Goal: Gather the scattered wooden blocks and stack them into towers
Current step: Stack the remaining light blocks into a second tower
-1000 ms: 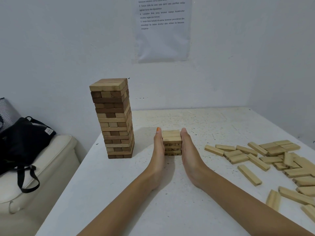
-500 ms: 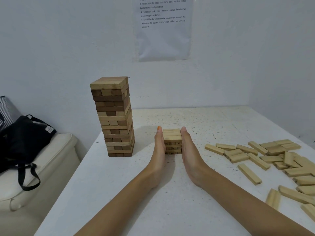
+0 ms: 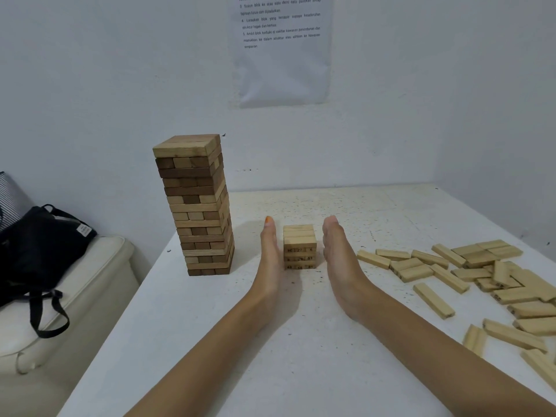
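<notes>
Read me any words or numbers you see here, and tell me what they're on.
"4 Laraskan blok yang tersasar supaya keseluruhan": wall sheet, one line of several.
"27", "6", "51": block ends in short stack.
Black bag's tag: too small to read.

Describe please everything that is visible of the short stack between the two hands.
The short stack is a small square tower of pale wooden blocks, a few layers high, with a flat bare top. Dark numbers are printed on the front of its lower layers. It stands upright on the white table, right of the tall tower. The flat left hand and right hand stand on edge beside it; the right is clearly apart, the left so close that contact cannot be told.
</notes>
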